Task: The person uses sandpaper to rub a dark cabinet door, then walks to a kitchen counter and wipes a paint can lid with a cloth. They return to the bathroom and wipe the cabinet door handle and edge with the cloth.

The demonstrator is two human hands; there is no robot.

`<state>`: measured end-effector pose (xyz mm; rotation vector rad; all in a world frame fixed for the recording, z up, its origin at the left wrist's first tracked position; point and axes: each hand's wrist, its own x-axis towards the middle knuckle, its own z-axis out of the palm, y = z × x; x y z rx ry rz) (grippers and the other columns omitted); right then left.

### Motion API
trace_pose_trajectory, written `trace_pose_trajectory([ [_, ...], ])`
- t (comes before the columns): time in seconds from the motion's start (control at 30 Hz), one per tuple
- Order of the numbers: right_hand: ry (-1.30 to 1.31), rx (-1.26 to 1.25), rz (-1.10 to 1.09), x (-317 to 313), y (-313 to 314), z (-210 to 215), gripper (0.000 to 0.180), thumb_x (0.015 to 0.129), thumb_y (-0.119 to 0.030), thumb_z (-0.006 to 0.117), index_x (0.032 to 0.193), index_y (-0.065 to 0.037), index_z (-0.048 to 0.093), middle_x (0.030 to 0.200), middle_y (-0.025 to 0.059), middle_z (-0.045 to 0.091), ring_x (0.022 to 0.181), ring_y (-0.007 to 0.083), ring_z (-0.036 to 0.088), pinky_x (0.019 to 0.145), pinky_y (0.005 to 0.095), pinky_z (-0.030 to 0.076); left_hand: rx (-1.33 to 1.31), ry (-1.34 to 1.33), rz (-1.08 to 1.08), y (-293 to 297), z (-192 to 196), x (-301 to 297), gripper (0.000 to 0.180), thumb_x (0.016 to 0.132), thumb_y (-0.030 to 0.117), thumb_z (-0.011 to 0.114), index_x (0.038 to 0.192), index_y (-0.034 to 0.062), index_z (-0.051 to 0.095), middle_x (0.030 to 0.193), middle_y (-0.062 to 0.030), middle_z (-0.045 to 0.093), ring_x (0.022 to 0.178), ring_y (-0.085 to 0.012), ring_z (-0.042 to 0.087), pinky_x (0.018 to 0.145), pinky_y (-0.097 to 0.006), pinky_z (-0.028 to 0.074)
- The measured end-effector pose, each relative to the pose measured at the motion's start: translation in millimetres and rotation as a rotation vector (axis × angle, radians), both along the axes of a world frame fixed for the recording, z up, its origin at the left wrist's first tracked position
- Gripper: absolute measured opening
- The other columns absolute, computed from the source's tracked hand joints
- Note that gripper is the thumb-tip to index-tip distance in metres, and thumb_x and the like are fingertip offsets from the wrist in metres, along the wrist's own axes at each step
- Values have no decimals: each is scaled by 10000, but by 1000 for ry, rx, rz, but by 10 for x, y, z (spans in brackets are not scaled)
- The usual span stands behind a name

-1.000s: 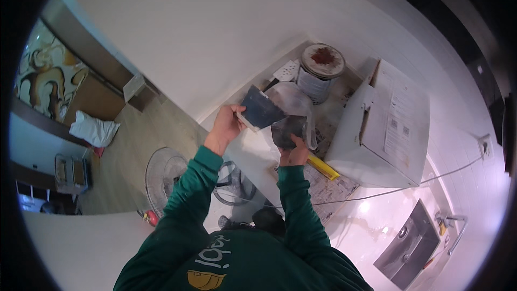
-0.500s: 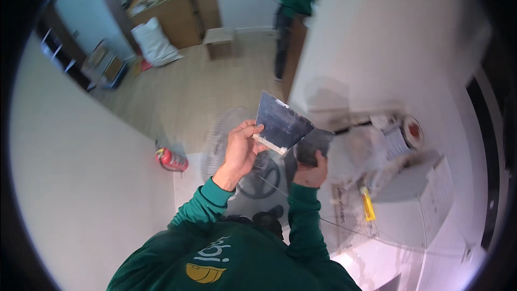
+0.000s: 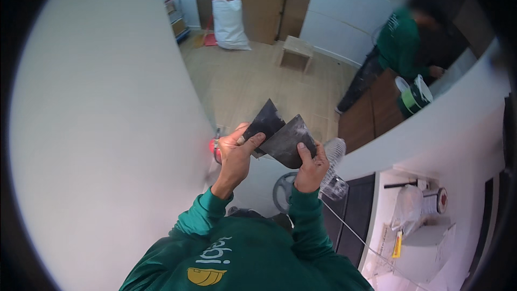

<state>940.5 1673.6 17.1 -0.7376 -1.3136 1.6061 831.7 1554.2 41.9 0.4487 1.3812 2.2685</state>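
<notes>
Item: we held two dark scraper blades, left hand (image 3: 235, 153) pinching one blade (image 3: 264, 123), right hand (image 3: 311, 163) pinching the other blade (image 3: 288, 140), now overlapping and raised clear of the counter (image 3: 431, 258), readied for wiping together.

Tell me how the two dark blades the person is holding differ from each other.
The left blade sits in the left hand and points up to a sharp corner; the right blade sits in the right hand and lies lower and flatter. The left blade is partly hidden behind the right blade, which overlaps it in front. The right blade shows more pale smearing near its upper edge. Both are flat, dark grey, wedge-shaped scraper blades.
</notes>
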Motion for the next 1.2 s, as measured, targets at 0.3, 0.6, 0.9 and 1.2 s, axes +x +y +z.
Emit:
trace_pose_trajectory([
  [0.3,129,31,345,-1438,-59,-36,203,875,-32,690,1061,32,639,979,41,675,886,102,605,836,227,461,-277,435,157,-504,-143,-1113,211,856,-2,698,1066,-15,716,908,-37,652,772,-70,586,674,-223,465],
  [0.6,208,59,315,-2979,937,-432,242,904,-78,684,1101,58,644,982,57,679,888,98,599,814,219,454,-192,-221,385,45,-614,-2635,111,888,61,660,965,-19,665,832,-77,672,717,-152,643,694,-275,537],
  [0.9,67,-496,366,-5172,2502,-860,242,877,-43,657,1112,-6,612,990,100,667,853,205,662,727,331,558,154,-697,237,1715,-1055,-4661,283,894,53,590,1151,-62,564,1115,-159,654,974,-282,667,920,-420,535],
  [1.2,-43,-527,831,-6910,2042,-1141,306,851,29,682,1120,-28,549,1038,117,664,933,229,658,857,364,539,-44,-543,495,1884,-1205,-5757,263,854,76,703,1081,-32,630,1005,-131,679,900,-236,669,772,-372,543],
])
